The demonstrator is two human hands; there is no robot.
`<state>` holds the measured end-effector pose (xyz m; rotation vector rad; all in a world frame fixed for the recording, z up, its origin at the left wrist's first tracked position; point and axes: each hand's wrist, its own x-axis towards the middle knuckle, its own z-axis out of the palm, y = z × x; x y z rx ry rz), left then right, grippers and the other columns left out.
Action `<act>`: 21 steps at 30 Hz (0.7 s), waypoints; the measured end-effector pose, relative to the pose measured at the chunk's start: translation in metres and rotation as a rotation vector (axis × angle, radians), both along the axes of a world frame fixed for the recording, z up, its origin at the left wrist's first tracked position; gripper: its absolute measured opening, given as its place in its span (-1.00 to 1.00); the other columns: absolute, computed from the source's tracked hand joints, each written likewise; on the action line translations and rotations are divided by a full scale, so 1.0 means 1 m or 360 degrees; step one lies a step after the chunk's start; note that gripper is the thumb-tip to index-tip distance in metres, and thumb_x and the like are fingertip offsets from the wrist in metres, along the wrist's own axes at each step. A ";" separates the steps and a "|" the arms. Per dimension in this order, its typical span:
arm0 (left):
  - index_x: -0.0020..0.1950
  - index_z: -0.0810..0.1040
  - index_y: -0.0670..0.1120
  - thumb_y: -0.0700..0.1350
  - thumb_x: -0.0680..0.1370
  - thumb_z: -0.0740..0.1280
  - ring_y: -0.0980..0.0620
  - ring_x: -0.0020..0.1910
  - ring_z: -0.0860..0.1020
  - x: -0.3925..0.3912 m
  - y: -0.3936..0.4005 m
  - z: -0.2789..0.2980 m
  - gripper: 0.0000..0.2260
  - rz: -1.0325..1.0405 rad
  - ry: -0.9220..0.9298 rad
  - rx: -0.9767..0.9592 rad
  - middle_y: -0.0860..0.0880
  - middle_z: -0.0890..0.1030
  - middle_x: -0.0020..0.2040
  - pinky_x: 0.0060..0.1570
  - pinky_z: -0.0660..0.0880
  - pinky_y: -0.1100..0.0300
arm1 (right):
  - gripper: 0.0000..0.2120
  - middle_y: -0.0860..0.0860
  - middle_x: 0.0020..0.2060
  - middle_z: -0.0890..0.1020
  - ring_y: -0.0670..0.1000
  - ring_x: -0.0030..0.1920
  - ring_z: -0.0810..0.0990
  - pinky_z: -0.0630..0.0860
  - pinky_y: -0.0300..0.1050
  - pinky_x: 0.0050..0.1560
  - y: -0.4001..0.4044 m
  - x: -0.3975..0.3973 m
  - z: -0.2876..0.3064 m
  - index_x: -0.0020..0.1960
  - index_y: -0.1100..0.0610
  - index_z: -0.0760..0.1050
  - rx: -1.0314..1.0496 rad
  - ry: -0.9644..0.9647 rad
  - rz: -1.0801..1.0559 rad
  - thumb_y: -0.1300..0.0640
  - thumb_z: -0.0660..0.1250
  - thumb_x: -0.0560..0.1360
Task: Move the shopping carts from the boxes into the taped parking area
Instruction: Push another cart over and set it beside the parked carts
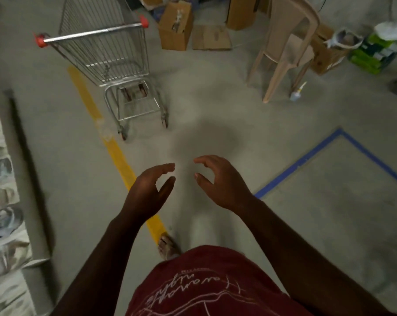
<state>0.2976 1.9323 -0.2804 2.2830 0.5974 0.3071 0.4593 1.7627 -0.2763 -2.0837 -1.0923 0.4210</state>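
A metal shopping cart [106, 53] with red handle caps stands at the upper left, its handle bar facing me, its wheels beside a yellow tape line [115, 153] on the floor. A blue taped rectangle [316, 153] marks the floor at the right. My left hand [149, 188] and my right hand [220, 181] hang in front of me over bare floor, well short of the cart. Both have fingers apart and hold nothing.
Cardboard boxes [175, 26] sit behind the cart at the top. A beige plastic chair [288, 46] stands at the upper right with boxes and green packs [373, 51] beyond it. Stacked sacks [1, 201] line the left edge. My foot [167, 247] rests by the yellow tape.
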 end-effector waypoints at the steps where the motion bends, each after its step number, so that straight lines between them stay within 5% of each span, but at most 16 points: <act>1: 0.35 0.60 0.00 0.00 0.61 0.37 0.13 0.22 0.58 0.001 0.023 0.004 -0.69 -0.0037 0.0000 0.0028 0.11 0.65 0.25 0.22 0.35 0.47 | -0.63 -0.07 0.29 0.62 -0.04 0.26 0.55 0.48 -0.07 0.32 0.022 0.000 0.004 0.37 0.02 0.55 0.0018 -0.0005 -0.0017 0.01 0.38 0.59; 9: 0.35 0.58 -0.14 -0.22 0.59 0.45 0.12 0.26 0.55 0.051 0.179 0.011 -0.67 -0.0058 -0.0167 0.0100 -0.03 0.61 0.31 0.28 0.40 0.39 | -0.63 -0.10 0.29 0.61 -0.07 0.27 0.53 0.46 -0.13 0.30 0.181 0.035 0.014 0.39 0.00 0.54 0.0044 0.0111 -0.0069 0.01 0.39 0.60; 13: 0.40 0.54 -0.12 -0.21 0.60 0.44 0.07 0.37 0.51 0.098 0.248 0.000 -0.63 -0.0067 -0.0143 0.0077 -0.01 0.56 0.39 0.34 0.41 0.26 | -0.64 -0.16 0.27 0.61 -0.16 0.21 0.57 0.51 -0.20 0.24 0.256 0.077 0.009 0.38 -0.04 0.54 0.0192 0.0383 -0.0137 0.01 0.41 0.59; 21: 0.40 0.55 -0.07 -0.13 0.60 0.41 0.08 0.37 0.52 0.204 0.401 0.005 -0.64 0.0055 -0.0107 0.0118 0.01 0.58 0.37 0.35 0.44 0.16 | -0.65 -0.16 0.26 0.62 -0.15 0.19 0.58 0.52 -0.20 0.22 0.422 0.201 -0.001 0.37 -0.02 0.56 0.0165 0.0429 0.0021 0.04 0.42 0.59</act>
